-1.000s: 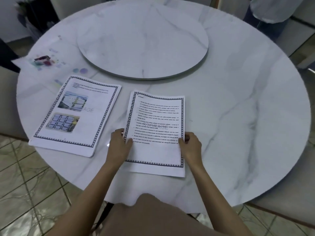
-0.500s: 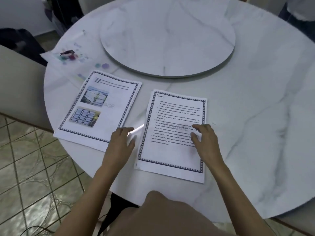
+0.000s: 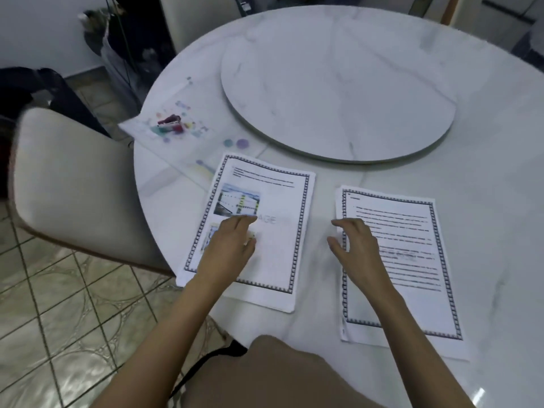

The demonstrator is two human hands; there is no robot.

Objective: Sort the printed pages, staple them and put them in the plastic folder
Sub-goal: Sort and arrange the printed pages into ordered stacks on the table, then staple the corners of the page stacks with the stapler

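On the round white marble table (image 3: pixel 500 201), the left hand (image 3: pixel 232 245) lies flat, fingers straight, on the left stack of bordered photo pages (image 3: pixel 282 231). The right hand (image 3: pixel 357 245), fingers relaxed and gripping nothing, sits at the left edge of the right stack of bordered text pages (image 3: pixel 412 290). A clear plastic folder (image 3: pixel 164 148) lies far left.

Marble desk and its surroundings on my feed
I see a round white marble desk (image 3: pixel 485 160) with a raised turntable (image 3: pixel 338 83) at its middle, a beige padded chair (image 3: pixel 73 187) at its left edge, and patterned floor tiles (image 3: pixel 59 319) below.
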